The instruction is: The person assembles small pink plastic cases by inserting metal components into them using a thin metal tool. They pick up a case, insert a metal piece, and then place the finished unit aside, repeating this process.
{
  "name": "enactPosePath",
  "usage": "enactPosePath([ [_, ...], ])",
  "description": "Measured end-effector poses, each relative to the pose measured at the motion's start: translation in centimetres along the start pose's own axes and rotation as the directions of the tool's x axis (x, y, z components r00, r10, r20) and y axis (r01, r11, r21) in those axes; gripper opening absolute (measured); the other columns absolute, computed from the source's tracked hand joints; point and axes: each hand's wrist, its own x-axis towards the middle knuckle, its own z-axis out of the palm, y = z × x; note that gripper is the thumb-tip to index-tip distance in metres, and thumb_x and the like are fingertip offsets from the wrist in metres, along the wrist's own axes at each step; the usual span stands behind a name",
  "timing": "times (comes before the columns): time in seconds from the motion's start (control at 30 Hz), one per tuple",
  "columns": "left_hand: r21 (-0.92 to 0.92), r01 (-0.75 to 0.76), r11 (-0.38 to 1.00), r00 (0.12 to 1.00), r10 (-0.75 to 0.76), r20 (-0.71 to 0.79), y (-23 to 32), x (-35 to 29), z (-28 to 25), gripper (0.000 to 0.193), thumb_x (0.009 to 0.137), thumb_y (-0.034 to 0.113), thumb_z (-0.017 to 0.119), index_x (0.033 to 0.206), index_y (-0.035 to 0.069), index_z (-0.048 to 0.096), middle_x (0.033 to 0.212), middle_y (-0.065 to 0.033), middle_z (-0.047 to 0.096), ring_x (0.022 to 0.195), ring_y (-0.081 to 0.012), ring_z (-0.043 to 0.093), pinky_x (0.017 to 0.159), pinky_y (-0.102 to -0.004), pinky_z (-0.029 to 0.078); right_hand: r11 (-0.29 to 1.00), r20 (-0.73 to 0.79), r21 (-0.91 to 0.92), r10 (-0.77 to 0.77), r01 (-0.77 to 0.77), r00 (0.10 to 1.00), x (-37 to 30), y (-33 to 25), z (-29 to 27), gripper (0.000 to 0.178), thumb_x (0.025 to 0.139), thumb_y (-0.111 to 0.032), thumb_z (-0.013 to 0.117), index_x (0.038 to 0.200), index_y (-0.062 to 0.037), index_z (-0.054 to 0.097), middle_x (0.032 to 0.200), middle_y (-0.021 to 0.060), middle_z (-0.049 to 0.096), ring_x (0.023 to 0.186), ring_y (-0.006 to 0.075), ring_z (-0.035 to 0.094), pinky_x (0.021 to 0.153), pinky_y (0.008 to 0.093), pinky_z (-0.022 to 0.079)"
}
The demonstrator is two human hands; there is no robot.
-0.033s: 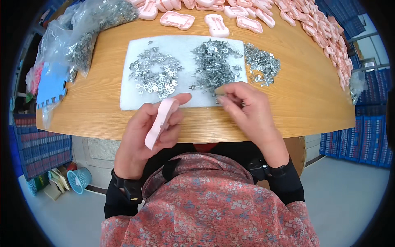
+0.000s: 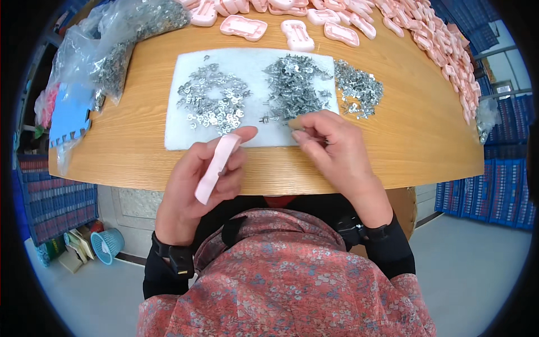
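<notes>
My left hand (image 2: 188, 175) holds a pink plastic casing (image 2: 217, 168) on its edge, just in front of the white foam sheet (image 2: 255, 137). Its index finger points out over the sheet. My right hand (image 2: 341, 147) has thumb and index finger brought together at the sheet's front edge, by a dense heap of small metal contact pieces (image 2: 293, 84). Whatever lies between those fingertips is too small to make out. A single metal piece (image 2: 265, 119) sits left of the fingertips. More flat, shiny metal pieces (image 2: 216, 98) are spread on the sheet's left half.
Beyond the sheet's right edge lies another pile of metal pieces (image 2: 359, 87). Pink casings (image 2: 243, 27) line the table's far side and right edge. At left are a plastic bag of metal parts (image 2: 109, 62) and a blue foam mat (image 2: 70, 115). The wooden table (image 2: 415, 135) curves around.
My right hand has shifted very slightly left, its thumb closer to the index finger. The left hand and the casing have barely moved.
</notes>
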Motion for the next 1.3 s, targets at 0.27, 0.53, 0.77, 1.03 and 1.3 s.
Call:
enactPosePath([
  [0.27,0.075,-0.247,0.966,0.909,0.258,-0.327,0.7,-1.8,0.2,0.047,0.096,0.023,0.059,0.135,0.001,0.045,0.090,-0.0055,0.055,0.074,-0.0163,0.055,0.066,-0.0357,0.062,0.940,0.061,-0.266,-0.204,0.213,0.977,4.4,-1.6,3.3,0.012,0.081,-0.007,0.072,0.092,-0.0059,0.068,0.083,0.0094,0.061,0.073,0.0272,0.062,0.065,0.0373,0.051],
  [0.53,0.191,-0.211,0.959,0.953,0.245,-0.176,1.9,-2.7,-1.3,0.050,0.097,0.021,0.059,0.141,0.003,0.041,0.106,-0.0158,0.065,0.092,-0.0240,0.068,0.073,-0.0446,0.064,0.806,0.189,-0.470,-0.308,0.361,0.933,6.9,-2.3,5.8,0.010,0.076,-0.010,0.072,0.085,-0.0084,0.067,0.078,0.0086,0.060,0.081,0.0300,0.062,0.066,0.0415,0.050],
  [0.77,0.259,-0.182,0.949,0.933,0.250,-0.260,1.9,-1.0,1.1,0.052,0.095,0.014,0.061,0.143,0.006,0.042,0.101,-0.0108,0.066,0.088,-0.0186,0.067,0.079,-0.0383,0.061,0.873,0.108,-0.326,-0.346,0.362,0.932,6.9,-2.2,3.8,0.010,0.075,-0.008,0.073,0.080,-0.0065,0.065,0.075,0.0088,0.061,0.075,0.0297,0.061,0.065,0.0409,0.049],
  [1.03,0.297,-0.189,0.936,0.926,0.271,-0.263,1.4,2.2,1.8,0.053,0.091,0.008,0.068,0.139,0.007,0.046,0.097,-0.0067,0.064,0.084,-0.0156,0.066,0.077,-0.0338,0.059,0.819,0.034,-0.252,-0.524,0.515,0.851,5.1,-2.9,3.1,0.016,0.072,-0.004,0.075,0.083,-0.0061,0.063,0.075,0.0087,0.059,0.071,0.0299,0.060,0.064,0.0397,0.049],
  [1.3,0.443,-0.218,0.870,0.898,0.357,-0.259,0.8,2.7,2.1,0.053,0.085,0.003,0.068,0.135,0.002,0.049,0.094,-0.0053,0.063,0.078,-0.0147,0.064,0.070,-0.0295,0.055,0.986,0.087,0.157,0.035,-0.049,0.996,3.4,-3.3,2.0,0.014,0.083,-0.008,0.074,0.086,-0.0020,0.062,0.074,0.0066,0.061,0.065,0.0141,0.059,0.061,0.0283,0.047],
])
